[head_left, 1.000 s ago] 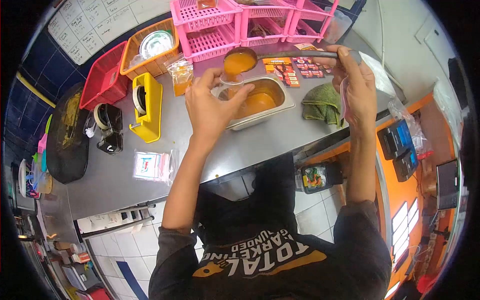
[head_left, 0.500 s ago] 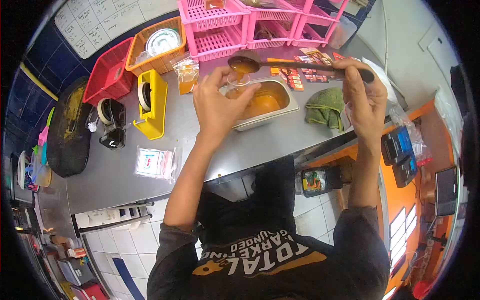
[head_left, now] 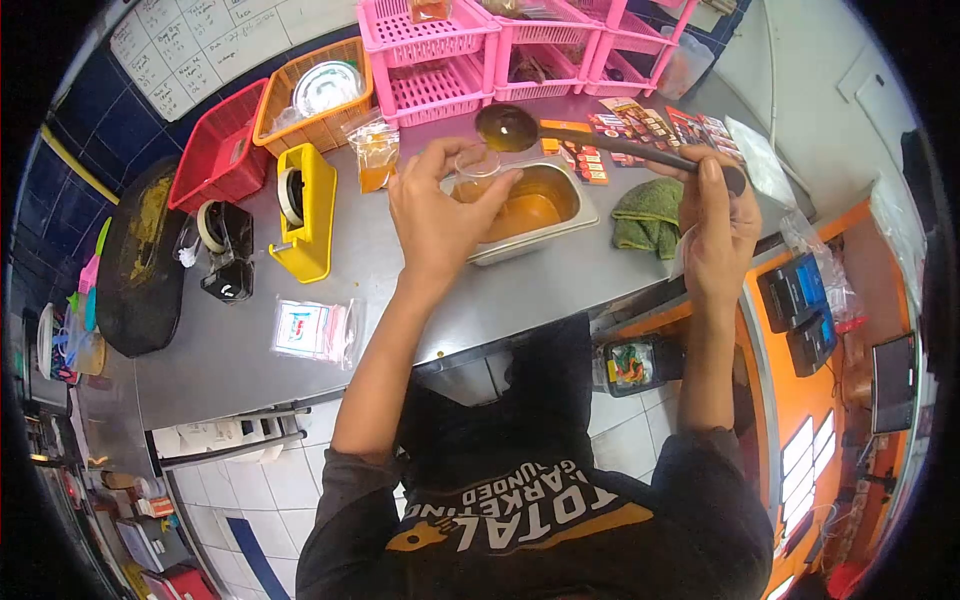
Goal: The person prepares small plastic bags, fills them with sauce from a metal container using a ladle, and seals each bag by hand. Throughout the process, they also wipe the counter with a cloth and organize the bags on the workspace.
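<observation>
My left hand (head_left: 432, 215) pinches a small clear plastic cup (head_left: 478, 168) between thumb and fingers, just over the left end of a steel container. Orange-brown sauce (head_left: 540, 205) lies in that rectangular container (head_left: 535, 243). A dark ladle (head_left: 615, 140) is gripped by its handle end in my right hand (head_left: 722, 215), on the far side of the container. Its bowl (head_left: 507, 130), coated with sauce, hangs close beyond the cup. A folded green cloth (head_left: 645, 215) rests on the counter left of my right hand.
Pink stacked baskets (head_left: 435, 95) stand at the back. Orange (head_left: 312, 125) and red baskets (head_left: 205, 165), a yellow tape dispenser (head_left: 318, 225) and a black tape dispenser (head_left: 232, 270) are on the left. Sauce-filled bags (head_left: 376, 165) and printed packets (head_left: 640, 125) lie behind the container.
The ladle bowl has shifted right, away from above the cup, and the sauce falling from it has stopped. My right hand has moved slightly left; my left hand still holds the cup.
</observation>
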The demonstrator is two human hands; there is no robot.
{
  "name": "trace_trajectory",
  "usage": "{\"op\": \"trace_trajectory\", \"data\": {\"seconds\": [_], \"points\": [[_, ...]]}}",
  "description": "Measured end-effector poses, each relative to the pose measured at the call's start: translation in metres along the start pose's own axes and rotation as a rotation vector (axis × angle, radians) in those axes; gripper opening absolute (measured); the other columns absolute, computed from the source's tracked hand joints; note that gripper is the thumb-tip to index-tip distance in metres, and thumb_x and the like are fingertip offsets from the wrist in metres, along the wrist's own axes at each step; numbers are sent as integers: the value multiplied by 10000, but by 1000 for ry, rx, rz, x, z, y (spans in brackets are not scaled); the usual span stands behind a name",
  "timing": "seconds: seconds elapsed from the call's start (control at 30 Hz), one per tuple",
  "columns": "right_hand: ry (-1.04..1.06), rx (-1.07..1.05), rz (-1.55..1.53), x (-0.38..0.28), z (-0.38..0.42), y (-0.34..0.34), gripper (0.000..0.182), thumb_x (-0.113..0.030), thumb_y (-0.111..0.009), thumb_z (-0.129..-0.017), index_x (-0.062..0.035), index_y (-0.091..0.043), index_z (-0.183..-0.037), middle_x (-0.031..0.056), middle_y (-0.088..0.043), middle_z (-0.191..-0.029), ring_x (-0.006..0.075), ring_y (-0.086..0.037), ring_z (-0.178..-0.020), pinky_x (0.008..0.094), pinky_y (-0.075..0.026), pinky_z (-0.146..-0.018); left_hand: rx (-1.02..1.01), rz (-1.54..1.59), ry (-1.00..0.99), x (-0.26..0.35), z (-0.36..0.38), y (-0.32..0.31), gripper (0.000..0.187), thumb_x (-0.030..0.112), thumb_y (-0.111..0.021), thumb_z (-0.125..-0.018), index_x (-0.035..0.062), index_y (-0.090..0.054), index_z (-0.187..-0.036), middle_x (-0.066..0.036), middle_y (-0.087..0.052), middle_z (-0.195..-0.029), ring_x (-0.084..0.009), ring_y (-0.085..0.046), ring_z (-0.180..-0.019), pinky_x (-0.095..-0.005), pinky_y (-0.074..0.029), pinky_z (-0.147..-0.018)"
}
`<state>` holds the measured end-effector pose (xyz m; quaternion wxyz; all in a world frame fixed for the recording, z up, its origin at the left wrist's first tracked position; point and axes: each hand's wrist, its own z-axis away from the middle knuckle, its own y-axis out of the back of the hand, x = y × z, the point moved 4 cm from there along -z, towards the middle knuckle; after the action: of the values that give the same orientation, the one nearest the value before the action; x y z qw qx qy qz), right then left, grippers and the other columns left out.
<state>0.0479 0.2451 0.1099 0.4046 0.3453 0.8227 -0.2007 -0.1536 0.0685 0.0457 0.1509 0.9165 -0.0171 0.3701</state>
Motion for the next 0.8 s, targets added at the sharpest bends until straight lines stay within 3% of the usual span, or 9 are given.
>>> {"op": "trace_trajectory", "data": {"seconds": [0.1,0.23,0.4,0.47,0.57,0.63,0.7,0.73,0.8], "points": [[-34,140,-146,16,0,8,249,-145,-537,-1071,59,-666,-1130,150,-696,-1078,228,-715,-957,275,-510,-796,-25,-13,-40,0,0,1,403,217,-917,-742,15,-704,-1018,-100,-772,-951,-182,-740,-934,-320,-554,-841],[-108,166,-104,46,1,14,234,-142,-548,-1060,61,-661,-1089,145,-707,-1060,218,-723,-913,278,-509,-758,20,-19,-88,6,2,7,412,230,-920,-722,39,-705,-1016,-76,-772,-965,-196,-720,-941,-341,-523,-853],[-319,3,324,65,7,3,273,-189,-642,-1000,62,-655,-1108,122,-726,-952,177,-715,-790,279,-520,-741,93,-36,-145,33,10,26,427,285,-926,-694,86,-712,-1005,-33,-767,-975,-227,-684,-927,-374,-456,-853],[-232,-16,593,61,9,2,296,-192,-683,-971,69,-649,-1107,131,-723,-939,170,-706,-774,286,-519,-744,81,79,-113,41,19,33,430,281,-931,-689,92,-718,-1011,-31,-764,-965,-221,-681,-898,-366,-451,-839],[282,334,1083,19,33,4,308,-166,-740,-919,64,-649,-1103,130,-719,-954,167,-694,-745,310,-525,-709,37,-19,-154,64,46,53,439,274,-940,-679,98,-730,-1021,-24,-755,-953,-214,-674,-856,-355,-443,-821],[155,137,689,20,68,0,286,-128,-763,-895,36,-668,-1109,94,-709,-958,125,-659,-698,290,-506,-630,-26,-133,-165,76,74,63,445,270,-944,-674,100,-740,-1031,-18,-747,-947,-207,-665,-835,-348,-436,-810],[-334,-347,476,4,115,-32,239,-113,-746,-914,9,-683,-1109,65,-696,-952,68,-610,-664,258,-464,-561,-119,-205,-127,80,105,69,449,265,-946,-674,101,-751,-1044,-13,-738,-941,-197,-654,-819,-342,-428,-799],[-586,-396,-13,14,141,-45,207,-131,-737,-942,-9,-692,-1102,22,-681,-912,24,-561,-639,229,-434,-536,-149,-224,-105,79,121,70,463,257,-943,-669,96,-752,-1059,-10,-735,-937,-192,-648,-813,-340,-423,-795],[-869,-472,-301,23,166,-54,198,-152,-722,-972,-12,-696,-1110,11,-697,-949,33,-606,-761,217,-481,-647,-199,-262,-61,69,150,69,492,241,-939,-659,85,-756,-1089,-5,-728,-928,-182,-637,-803,-336,-413,-786]]}}
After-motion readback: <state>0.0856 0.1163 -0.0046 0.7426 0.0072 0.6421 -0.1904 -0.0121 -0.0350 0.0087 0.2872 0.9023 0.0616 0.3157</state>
